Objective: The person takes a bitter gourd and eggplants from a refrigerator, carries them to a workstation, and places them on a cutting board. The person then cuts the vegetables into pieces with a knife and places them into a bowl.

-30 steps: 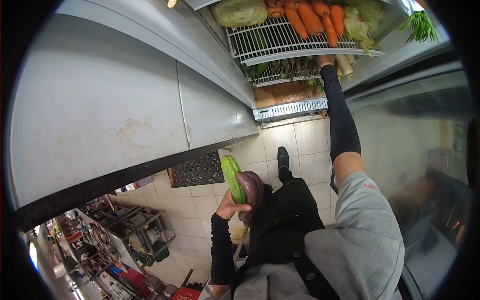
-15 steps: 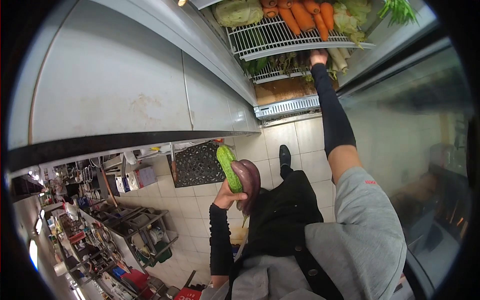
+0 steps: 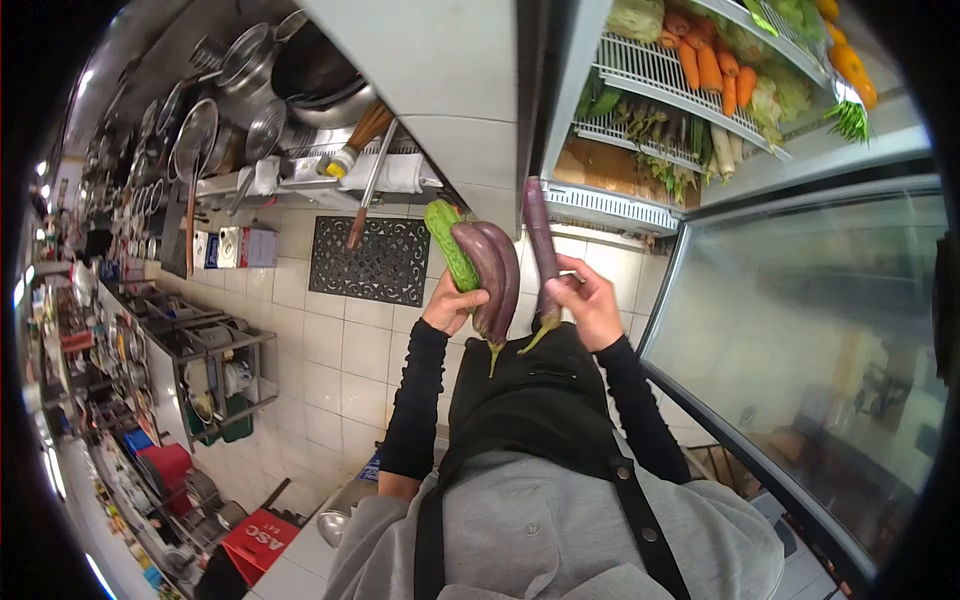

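My left hand is closed round a bumpy-skinned green gourd and two purple eggplants, pressed side by side with stems pointing down toward my apron. In my right hand is another eggplant, long and slender, gripped near its stem end and tilted slightly. A small gap separates it from the bundle on the left. Both hands are in front of my waist, and the fingers of the left are partly hidden behind the vegetables.
At upper right the fridge stands open, its wire shelves holding carrots, greens and white roots. Its glass door swings out on my right. On the left are a black floor mat, hanging pans and a metal rack.
My right hand has come out of the lower fridge shelf with an eggplant and is now beside my left. My view has turned, and the left hand still holds the gourd and two eggplants.
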The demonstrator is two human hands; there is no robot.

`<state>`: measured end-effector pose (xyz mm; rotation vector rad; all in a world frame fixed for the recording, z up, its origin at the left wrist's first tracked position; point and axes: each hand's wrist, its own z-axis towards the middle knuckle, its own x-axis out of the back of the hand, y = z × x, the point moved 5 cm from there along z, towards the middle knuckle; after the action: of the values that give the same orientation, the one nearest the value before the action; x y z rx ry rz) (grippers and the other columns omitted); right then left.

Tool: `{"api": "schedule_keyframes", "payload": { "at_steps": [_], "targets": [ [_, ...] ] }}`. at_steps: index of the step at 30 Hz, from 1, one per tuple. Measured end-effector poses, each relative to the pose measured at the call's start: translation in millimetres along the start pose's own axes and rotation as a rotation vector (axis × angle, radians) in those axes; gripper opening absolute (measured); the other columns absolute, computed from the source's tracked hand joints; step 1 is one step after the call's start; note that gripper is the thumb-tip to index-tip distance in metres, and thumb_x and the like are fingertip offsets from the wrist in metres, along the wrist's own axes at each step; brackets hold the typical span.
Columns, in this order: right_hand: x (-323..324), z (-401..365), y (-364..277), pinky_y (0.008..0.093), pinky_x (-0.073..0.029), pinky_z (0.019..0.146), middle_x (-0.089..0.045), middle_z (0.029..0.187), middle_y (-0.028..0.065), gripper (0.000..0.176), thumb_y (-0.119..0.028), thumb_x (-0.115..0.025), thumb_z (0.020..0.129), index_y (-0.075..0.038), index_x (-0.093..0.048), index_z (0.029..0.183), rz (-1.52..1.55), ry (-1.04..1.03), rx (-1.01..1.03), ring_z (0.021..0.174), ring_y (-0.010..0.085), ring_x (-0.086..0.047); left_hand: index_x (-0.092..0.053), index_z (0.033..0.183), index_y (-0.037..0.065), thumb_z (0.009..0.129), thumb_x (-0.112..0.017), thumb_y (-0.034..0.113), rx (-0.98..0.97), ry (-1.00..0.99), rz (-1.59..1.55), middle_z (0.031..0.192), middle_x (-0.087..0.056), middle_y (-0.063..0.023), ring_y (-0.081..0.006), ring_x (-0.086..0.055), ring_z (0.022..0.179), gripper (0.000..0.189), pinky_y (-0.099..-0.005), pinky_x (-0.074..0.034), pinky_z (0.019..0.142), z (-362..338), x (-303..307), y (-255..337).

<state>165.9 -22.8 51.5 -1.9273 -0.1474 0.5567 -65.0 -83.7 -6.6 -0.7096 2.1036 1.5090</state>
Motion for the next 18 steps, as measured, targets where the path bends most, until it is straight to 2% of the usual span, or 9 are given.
{"api": "schedule_keyframes", "payload": {
  "at_steps": [1,6,9,10,12,13,14,15,18],
  "targets": [
    [-25,-3,-7,0.0282,-0.053,0.082,-0.066,0.114,0.0058,0.049,-0.008,-0.077,0.092,0.002,-0.058,0.137,-0.085,-0.029,0.091,0.089,0.0107,-0.064,-0.044,0.146,0.005,0.081,-0.086,0.007,-0.026,-0.013,-0.032,0.129,-0.063,-0.0076,-0.0219,-0.061,0.122,0.077,-0.0394,-0.048,0.106,-2,1,2],
    [-101,-31,-23,0.0313,-0.053,0.07,-0.059,0.104,0.0084,0.058,-0.009,-0.083,0.084,0.001,-0.056,0.134,-0.48,0.039,0.277,0.081,0.015,-0.061,-0.041,0.149,0.007,0.084,-0.087,0.017,-0.166,-0.109,-0.219,0.132,-0.061,-0.008,-0.0231,-0.059,0.125,0.08,-0.0407,-0.048,0.107,-37,1,21],
    [-133,-53,-43,0.0304,-0.052,0.068,-0.055,0.101,0.0103,0.06,-0.009,-0.083,0.083,0.001,-0.054,0.135,-0.752,-0.049,0.54,0.075,0.0183,-0.059,-0.04,0.15,0.008,0.085,-0.086,0.023,-0.175,-0.148,-0.349,0.136,-0.059,-0.0089,-0.0248,-0.059,0.127,0.081,-0.0421,-0.048,0.109,-60,14,14],
    [-145,-61,-45,0.0355,-0.053,0.076,-0.055,0.104,0.0149,0.058,-0.014,-0.081,0.084,0.003,-0.054,0.132,-0.802,-0.073,0.473,0.083,0.0272,-0.061,-0.04,0.15,0.008,0.085,-0.086,0.026,-0.159,-0.161,-0.386,0.138,-0.059,-0.0093,-0.0255,-0.058,0.128,0.082,-0.0427,-0.048,0.109,-65,21,7],
    [-164,-74,-45,0.0382,-0.053,0.08,-0.055,0.104,0.017,0.056,-0.014,-0.08,0.085,0.003,-0.055,0.132,-0.957,-0.055,0.581,0.09,0.0312,-0.061,-0.037,0.154,0.01,0.084,-0.087,0.028,-0.188,-0.192,-0.548,0.143,-0.055,-0.0108,-0.0274,-0.056,0.132,0.088,-0.0442,-0.046,0.112,-76,38,-6],
    [-171,-80,-45,0.0395,-0.054,0.082,-0.055,0.104,0.0181,0.055,-0.015,-0.079,0.085,0.004,-0.055,0.131,-1.038,-0.028,0.631,0.094,0.0332,-0.061,-0.034,0.157,0.012,0.082,-0.087,0.029,-0.222,-0.207,-0.564,0.147,-0.053,-0.0115,-0.0294,-0.054,0.134,0.093,-0.0457,-0.043,0.115,-83,27,2],
    [-178,-85,-47,0.0451,-0.051,0.09,-0.053,0.109,0.0223,0.054,-0.016,-0.075,0.086,0.003,-0.054,0.132,-1.056,-0.022,0.667,0.104,0.0411,-0.058,-0.031,0.16,0.014,0.081,-0.087,0.03,-0.256,-0.223,-0.582,0.151,-0.051,-0.0122,-0.0314,-0.052,0.137,0.098,-0.0472,-0.04,0.118,-90,16,10],
    [-183,-89,-49,0.0462,-0.049,0.093,-0.052,0.113,0.0231,0.056,-0.015,-0.075,0.086,0.002,-0.053,0.135,-1.074,-0.02,0.66,0.106,0.0427,-0.057,-0.028,0.162,0.016,0.08,-0.087,0.03,-0.272,-0.169,-0.637,0.152,-0.05,-0.0115,-0.033,-0.05,0.139,0.102,-0.0486,-0.037,0.12,-96,18,7],
    [-194,-98,-54,0.045,-0.05,0.095,-0.051,0.117,0.023,0.06,-0.015,-0.074,0.087,0.001,-0.051,0.141,-0.937,0.016,0.58,0.108,0.0417,-0.057,-0.029,0.161,0.016,0.078,-0.088,0.037,-0.295,-0.234,-0.585,0.155,-0.046,-0.0106,-0.0331,-0.045,0.143,0.104,-0.0491,-0.037,0.12,-103,7,20]
  ]
}}
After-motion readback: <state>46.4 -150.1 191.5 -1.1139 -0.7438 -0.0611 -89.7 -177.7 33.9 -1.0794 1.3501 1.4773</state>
